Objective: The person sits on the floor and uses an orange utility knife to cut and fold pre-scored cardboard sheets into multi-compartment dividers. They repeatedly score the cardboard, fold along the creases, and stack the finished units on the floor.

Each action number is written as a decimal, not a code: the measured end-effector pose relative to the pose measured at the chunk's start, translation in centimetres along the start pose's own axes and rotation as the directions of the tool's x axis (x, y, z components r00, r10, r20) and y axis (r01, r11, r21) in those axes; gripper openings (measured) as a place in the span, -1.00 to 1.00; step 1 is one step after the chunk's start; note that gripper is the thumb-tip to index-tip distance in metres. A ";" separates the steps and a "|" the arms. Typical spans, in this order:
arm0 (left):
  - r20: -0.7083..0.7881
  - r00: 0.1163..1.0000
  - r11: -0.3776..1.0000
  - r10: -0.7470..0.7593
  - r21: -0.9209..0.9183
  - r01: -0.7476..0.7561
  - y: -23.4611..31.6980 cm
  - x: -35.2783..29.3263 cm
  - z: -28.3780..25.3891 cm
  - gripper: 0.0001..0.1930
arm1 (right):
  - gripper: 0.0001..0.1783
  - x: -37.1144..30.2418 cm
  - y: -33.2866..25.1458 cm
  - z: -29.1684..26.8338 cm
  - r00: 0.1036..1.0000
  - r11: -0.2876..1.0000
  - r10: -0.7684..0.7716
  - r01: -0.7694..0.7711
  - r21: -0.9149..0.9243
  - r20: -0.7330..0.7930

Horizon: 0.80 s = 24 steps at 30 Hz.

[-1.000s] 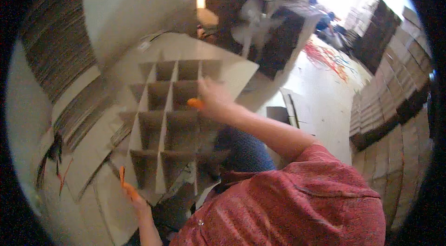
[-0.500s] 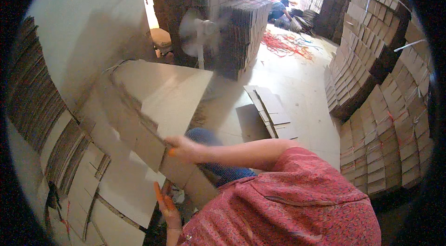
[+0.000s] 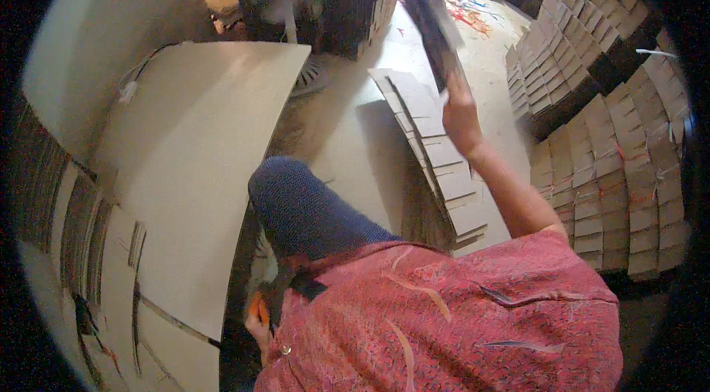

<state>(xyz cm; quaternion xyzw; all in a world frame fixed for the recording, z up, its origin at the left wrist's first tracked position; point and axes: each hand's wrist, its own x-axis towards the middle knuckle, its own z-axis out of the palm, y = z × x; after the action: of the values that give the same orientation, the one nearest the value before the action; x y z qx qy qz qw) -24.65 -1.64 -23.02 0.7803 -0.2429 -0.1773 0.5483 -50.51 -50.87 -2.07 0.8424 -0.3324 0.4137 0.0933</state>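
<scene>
My right hand [image 3: 461, 117] is stretched out to the right. It is closed on the near end of a long, narrow piece of cardboard [image 3: 425, 15], which is lifted and seen nearly edge-on, blurred by motion. Below it on the floor lies a stack of slotted cardboard pieces [image 3: 447, 181]. My left hand [image 3: 259, 325] hangs low by the near edge of the pale tabletop [image 3: 200, 148], beside my shirt. Orange covers show on its fingers, which look loosely apart, and nothing visible is in them; part of this hand is hidden.
Bundles of cardboard [image 3: 606, 170] tied with string are piled high on the right. More cardboard sheets [image 3: 81, 237] stand along the left. A fan [image 3: 288, 7] stands behind the table. Red strips [image 3: 470, 15] litter the floor beyond. My knee [image 3: 303, 203] is beside the table.
The cardboard has left the tabletop, swung up and right in my right hand toward the floor stack. My left hand has dropped slightly. The view has tilted down.
</scene>
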 end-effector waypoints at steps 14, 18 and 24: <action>-0.163 0.955 0.655 0.246 0.755 -0.040 11.6 5.9 -13.5 -0.74 | -0.19 -28.2 11.3 9.8 0.203 0.703 0.709 -0.267 -0.659 0.675; -0.185 0.850 -0.022 0.492 0.974 0.225 13.6 11.3 -15.6 -0.78 | -0.33 -25.7 9.1 7.7 0.145 0.654 0.725 -0.451 -0.608 0.673; -0.239 0.951 0.313 0.198 0.934 0.170 1.1 17.9 -26.1 -0.58 | -0.50 -18.7 -1.1 11.5 0.740 0.924 0.183 -0.354 0.144 0.647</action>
<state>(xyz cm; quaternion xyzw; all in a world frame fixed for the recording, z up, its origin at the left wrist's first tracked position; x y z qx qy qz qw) 3.98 7.86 -13.40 0.9673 -0.2179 0.1285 0.0182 -50.68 -46.03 -23.55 0.8784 -0.4065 0.1608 -0.1931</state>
